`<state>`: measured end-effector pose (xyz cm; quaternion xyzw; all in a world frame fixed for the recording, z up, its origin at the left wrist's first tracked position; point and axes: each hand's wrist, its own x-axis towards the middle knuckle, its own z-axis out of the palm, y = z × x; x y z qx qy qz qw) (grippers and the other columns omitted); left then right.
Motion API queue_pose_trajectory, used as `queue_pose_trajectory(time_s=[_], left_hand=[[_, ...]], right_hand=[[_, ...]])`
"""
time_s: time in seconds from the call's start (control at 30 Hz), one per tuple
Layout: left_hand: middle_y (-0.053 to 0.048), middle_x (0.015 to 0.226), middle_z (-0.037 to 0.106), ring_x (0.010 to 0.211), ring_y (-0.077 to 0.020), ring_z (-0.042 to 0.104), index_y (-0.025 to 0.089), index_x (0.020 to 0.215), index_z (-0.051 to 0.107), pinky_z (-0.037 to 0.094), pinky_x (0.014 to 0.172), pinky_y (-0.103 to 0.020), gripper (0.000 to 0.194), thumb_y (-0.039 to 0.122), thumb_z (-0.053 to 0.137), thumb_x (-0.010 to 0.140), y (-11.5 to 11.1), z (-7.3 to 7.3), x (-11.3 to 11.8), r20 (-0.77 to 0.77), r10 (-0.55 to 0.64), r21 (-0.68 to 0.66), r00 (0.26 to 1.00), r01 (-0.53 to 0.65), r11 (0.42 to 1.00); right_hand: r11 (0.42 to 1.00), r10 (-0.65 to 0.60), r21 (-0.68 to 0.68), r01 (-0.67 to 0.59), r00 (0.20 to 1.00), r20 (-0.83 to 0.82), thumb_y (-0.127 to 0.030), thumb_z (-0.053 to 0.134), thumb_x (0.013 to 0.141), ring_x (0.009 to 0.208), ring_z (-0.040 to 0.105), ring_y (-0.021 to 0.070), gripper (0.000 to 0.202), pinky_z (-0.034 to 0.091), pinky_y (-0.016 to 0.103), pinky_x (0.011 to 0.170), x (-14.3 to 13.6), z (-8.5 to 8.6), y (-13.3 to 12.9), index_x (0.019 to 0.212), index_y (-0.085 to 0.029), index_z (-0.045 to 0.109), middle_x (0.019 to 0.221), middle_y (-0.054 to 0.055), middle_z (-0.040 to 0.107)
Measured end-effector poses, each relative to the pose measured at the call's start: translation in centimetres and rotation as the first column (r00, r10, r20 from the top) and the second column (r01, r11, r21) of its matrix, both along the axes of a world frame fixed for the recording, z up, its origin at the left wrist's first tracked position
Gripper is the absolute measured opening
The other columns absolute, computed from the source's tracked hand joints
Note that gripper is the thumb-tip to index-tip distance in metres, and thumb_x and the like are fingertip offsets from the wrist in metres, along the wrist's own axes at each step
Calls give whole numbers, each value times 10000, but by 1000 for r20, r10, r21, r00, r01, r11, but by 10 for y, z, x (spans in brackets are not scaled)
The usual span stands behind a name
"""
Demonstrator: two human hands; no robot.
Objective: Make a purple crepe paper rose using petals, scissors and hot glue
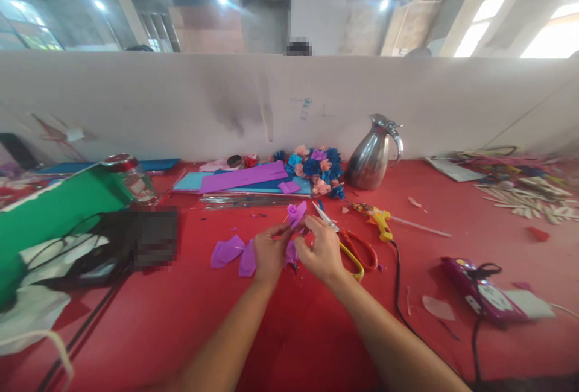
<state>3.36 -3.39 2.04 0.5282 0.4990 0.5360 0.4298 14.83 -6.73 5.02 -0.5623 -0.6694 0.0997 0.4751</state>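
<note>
A small purple paper flower (297,214) is held up between my two hands over the red table (298,331). My left hand (270,252) pinches its base from the left. From the right, the fingers of my right hand (322,248) close on the flower's lower edge; the fingertips partly hide one another. Cut purple paper petals (227,251) lie on the table just left of my left hand, and more purple paper shows between the hands. Scissors with red and yellow handles (362,250) lie beside my right hand.
A yellow glue gun (382,223) with a black cord lies right of the scissors. Behind are a steel jug (373,157), a heap of paper flowers (312,167) and purple sheets (244,177). A glass jar (138,182) stands left; a purple device (484,295) lies right.
</note>
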Motion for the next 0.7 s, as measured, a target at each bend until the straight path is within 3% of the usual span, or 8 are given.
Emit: queue_pose_trajectory(time_s=[0.17,0.33,0.57,0.7], left_hand=[[-26,683,725,687,-200,649,178,778,771,453,571,-245,237,369,679,671,3,-2,0,-11,3,1,1000,-3,1000],[-28,688,729,686,-209,650,179,742,767,445,560,-250,242,392,699,651,3,1,2,-13,22,-31,1000,-23,999],[-9,641,706,664,-187,632,178,727,764,437,584,-244,197,354,695,669,2,-1,2,-29,-7,-42,1000,5,999],[-16,639,705,649,-185,627,167,727,765,445,597,-255,212,360,703,663,2,-1,2,-19,-6,-39,1000,5,999]], right_hand=[[1000,-29,8,30,998,-58,-150,476,704,696,580,182,132,438,289,691,0,2,0,712,-199,599,709,29,638],[1000,-13,-10,10,970,-242,-160,475,727,673,576,167,152,448,284,675,4,3,5,742,-206,620,718,16,652],[988,101,-27,-152,768,-633,-246,516,746,652,546,141,72,439,252,623,8,4,13,728,-194,563,685,-7,580],[979,154,1,-203,740,-654,-226,534,744,635,521,124,42,423,245,622,7,3,12,723,-192,547,674,-24,546]])
